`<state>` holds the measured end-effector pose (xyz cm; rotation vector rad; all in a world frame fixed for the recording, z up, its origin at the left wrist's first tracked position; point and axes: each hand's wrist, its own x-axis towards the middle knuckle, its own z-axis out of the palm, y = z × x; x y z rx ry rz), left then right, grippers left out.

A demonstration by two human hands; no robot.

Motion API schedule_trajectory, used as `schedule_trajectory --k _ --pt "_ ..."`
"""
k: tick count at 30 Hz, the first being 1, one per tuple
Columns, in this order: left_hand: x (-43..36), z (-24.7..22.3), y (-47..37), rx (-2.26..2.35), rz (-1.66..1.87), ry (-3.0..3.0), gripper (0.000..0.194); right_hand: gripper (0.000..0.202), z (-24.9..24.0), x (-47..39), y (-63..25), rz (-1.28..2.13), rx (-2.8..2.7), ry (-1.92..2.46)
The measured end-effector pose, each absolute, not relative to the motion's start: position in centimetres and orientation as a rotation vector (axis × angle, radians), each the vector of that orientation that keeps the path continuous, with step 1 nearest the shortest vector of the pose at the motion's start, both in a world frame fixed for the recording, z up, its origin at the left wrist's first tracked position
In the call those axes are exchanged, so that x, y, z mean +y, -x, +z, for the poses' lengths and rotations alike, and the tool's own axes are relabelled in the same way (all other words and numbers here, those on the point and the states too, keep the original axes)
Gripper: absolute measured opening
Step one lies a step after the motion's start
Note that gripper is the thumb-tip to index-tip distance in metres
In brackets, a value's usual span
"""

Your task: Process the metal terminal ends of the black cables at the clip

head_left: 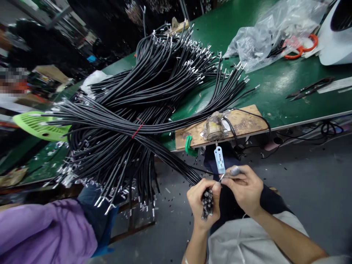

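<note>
Below the edge of the green surface (275, 91), over the floor, both hands work close together in the head view. The left hand (202, 200) is closed in a fist around the ends of a bunch of black wires (178, 167); the stripped ends stick out under the fist like a small brush. The right hand (244, 189) is closed too, with its fingers (233, 171) pinched on what seems to be one thin wire end, just under a small pale blue metal tab (219, 159) that hangs from a taped device (215, 126) on a wooden board (244, 123). I cannot tell exactly what the fingers pinch.

The wires look light one by one, but the big heap (132, 110) on the surface is surely heavy and springy. I think they are bendy, smooth and a little slippery, not fragile. The metal tips (192, 66) are sharp, so it is better to hold the black coat near the end. A red tie (137, 130) binds one bundle.

One container is a clear plastic bag (264, 36) on the surface; it seems to hold some dark pieces, and something orange lies at it. Dark snips (310, 88) lie near. A green clamp (189, 146) holds the board. A purple sleeve (41, 234) of another person is at lower left.
</note>
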<state>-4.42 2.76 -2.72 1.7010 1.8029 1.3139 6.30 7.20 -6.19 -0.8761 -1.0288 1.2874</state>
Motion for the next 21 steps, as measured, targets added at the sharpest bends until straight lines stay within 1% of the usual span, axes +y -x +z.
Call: schedule_trajectory --k 2,4,5,7,10,11,12,14,16,17,18,21 --pt "2.8 -2.8 4.2 1.841 1.342 -1.697 0.012 0.035 -6.3 6.6 -6.6 0.938 -1.238 0.813" --pt "2.9 -2.8 4.2 1.846 1.348 -1.696 0.011 0.048 -6.4 6.2 -7.1 0.731 -1.415 0.723" --pt "3.0 -2.8 4.2 1.838 1.342 -1.698 0.010 0.051 -6.5 6.2 -7.4 0.720 -1.470 0.707" --pt "3.2 -2.7 4.2 1.799 1.319 -1.704 0.008 0.047 -6.6 6.5 -8.0 0.863 -1.456 0.745" --pt "3.4 -2.7 4.3 1.729 1.275 -1.702 0.005 0.030 -6.4 7.7 -8.6 1.236 -1.385 0.820" --pt "3.4 -2.7 4.4 1.710 1.271 -1.698 0.005 0.024 -6.2 8.1 -8.8 1.298 -1.440 0.803" --pt "3.4 -2.6 4.4 1.696 1.268 -1.692 0.005 0.017 -6.1 8.6 -8.9 1.303 -1.532 0.760" --pt "3.4 -2.5 4.7 1.665 1.232 -1.690 0.006 0.003 -5.8 9.4 -9.2 1.161 -1.720 0.659" --pt "3.4 -2.3 5.1 1.606 1.150 -1.704 0.008 0.014 -5.7 9.9 -9.4 1.057 -1.795 0.609" --pt "3.4 -2.2 5.4 1.559 1.111 -1.712 0.008 0.018 -5.7 10.0 -9.5 1.118 -1.795 0.578" --pt "3.5 -2.2 5.6 1.507 1.093 -1.717 0.007 0.022 -5.8 10.1 -9.5 1.280 -1.756 0.541" --pt "3.6 -2.1 5.8 1.402 1.184 -1.707 0.004 0.039 -5.9 10.1 -9.2 1.996 -1.304 0.410"
